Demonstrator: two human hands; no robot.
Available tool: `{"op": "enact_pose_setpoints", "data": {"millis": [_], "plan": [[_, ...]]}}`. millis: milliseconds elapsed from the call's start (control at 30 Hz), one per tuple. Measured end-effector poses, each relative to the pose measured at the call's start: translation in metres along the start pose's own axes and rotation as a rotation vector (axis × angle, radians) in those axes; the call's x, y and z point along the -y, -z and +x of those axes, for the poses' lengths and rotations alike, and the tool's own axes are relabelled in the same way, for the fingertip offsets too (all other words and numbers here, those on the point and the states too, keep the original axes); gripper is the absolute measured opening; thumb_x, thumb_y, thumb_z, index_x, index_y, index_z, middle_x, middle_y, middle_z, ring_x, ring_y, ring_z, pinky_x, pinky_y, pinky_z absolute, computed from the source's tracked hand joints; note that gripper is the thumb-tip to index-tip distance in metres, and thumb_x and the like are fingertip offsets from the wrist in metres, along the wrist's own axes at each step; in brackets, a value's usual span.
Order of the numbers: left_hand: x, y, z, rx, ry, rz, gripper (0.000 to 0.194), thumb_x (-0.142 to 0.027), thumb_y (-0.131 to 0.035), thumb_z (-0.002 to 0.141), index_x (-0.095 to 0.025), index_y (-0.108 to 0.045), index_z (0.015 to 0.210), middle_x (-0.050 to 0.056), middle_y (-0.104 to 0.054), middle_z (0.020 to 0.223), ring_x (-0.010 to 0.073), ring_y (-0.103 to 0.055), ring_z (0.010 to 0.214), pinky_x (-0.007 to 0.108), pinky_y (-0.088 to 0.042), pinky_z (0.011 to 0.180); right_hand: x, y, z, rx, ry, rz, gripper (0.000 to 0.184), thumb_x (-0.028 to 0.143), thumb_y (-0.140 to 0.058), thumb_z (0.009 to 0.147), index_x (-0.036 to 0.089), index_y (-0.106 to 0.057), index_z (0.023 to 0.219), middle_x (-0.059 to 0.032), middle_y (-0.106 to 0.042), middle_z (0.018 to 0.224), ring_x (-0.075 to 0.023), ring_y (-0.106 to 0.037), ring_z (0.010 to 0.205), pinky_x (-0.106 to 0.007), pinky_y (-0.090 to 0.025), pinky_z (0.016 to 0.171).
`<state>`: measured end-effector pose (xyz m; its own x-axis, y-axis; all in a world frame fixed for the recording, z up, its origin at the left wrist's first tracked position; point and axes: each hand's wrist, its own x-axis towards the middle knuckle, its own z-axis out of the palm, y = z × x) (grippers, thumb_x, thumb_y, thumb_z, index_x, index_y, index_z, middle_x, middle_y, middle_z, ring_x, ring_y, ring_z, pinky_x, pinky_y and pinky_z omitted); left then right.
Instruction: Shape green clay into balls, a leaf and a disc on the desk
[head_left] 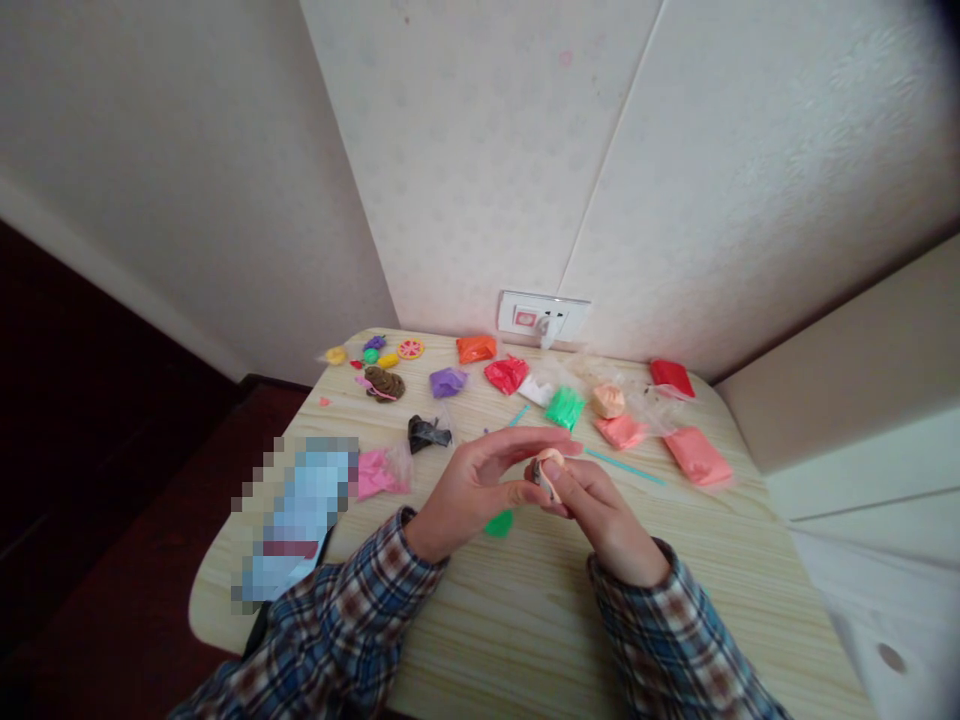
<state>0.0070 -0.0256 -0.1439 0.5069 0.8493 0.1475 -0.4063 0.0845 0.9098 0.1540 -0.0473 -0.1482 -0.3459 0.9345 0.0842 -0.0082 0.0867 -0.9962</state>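
Observation:
Between my two hands, above the middle of the table, is a small peach-coloured clay piece (551, 462) with a dark and white part on its left side. My left hand (491, 475) grips it from the left between thumb and fingers. From the right, my right hand (592, 500) pinches the same piece, its thumb pressed on the front. Fingers cover much of it, so its full shape is hidden. Just below my left hand lies a green flat piece (499, 523) on the table. Thin blue sticks (626, 466) lie behind my hands.
Bags of coloured clay lie across the wooden table (510, 630): pink (381, 474), black (429, 433), purple (448, 382), green (565, 408) and coral (697, 456). A brown clay figure (384, 384) sits back left. A blurred phone-like screen (300, 525) is at left. A socket (544, 318) is on the wall.

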Motion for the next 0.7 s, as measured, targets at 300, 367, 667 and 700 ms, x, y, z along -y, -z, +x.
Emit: {"op": "enact_pose_setpoints", "data": {"millis": [300,367,667,700], "plan": [[-0.008,-0.003,-0.003,-0.081,0.118,-0.059,0.026,-0.031,-0.08,0.064,-0.016,-0.074,0.085,0.004,-0.072,0.075,0.0077,-0.056,0.05,0.019,-0.045,0.047,-0.002,-0.003,-0.004,0.197,-0.063,0.12,0.042,0.053,-0.035,0.092,0.021,-0.053,0.072,0.0021,-0.041,0.064,-0.0117,-0.036,0.056,-0.028,-0.035,0.056],[-0.008,-0.003,-0.003,-0.108,0.098,-0.085,0.02,-0.03,-0.077,0.068,-0.016,-0.074,0.082,0.005,-0.073,0.074,0.0045,-0.05,0.043,0.016,-0.039,0.041,-0.003,-0.002,-0.003,0.263,0.029,0.121,0.047,0.057,-0.029,0.092,0.022,-0.056,0.078,0.0016,-0.042,0.063,-0.0138,-0.041,0.059,-0.031,-0.039,0.065],[-0.005,-0.001,-0.004,-0.16,0.011,-0.023,0.021,-0.028,-0.069,0.077,-0.015,-0.07,0.093,0.01,-0.076,0.085,0.0048,-0.05,0.042,0.016,-0.038,0.04,0.007,-0.008,-0.005,0.136,0.178,-0.202,0.047,0.05,-0.032,0.095,0.019,-0.061,0.076,0.0039,-0.039,0.053,-0.0101,-0.035,0.048,-0.025,-0.033,0.052],[-0.005,-0.002,-0.005,-0.165,0.002,0.012,0.021,-0.028,-0.067,0.079,-0.015,-0.07,0.095,0.009,-0.076,0.084,0.0053,-0.052,0.042,0.016,-0.04,0.04,0.007,-0.008,-0.005,0.122,0.179,-0.213,0.049,0.05,-0.031,0.095,0.018,-0.062,0.073,0.0038,-0.04,0.052,-0.0097,-0.035,0.047,-0.025,-0.032,0.051]]}}
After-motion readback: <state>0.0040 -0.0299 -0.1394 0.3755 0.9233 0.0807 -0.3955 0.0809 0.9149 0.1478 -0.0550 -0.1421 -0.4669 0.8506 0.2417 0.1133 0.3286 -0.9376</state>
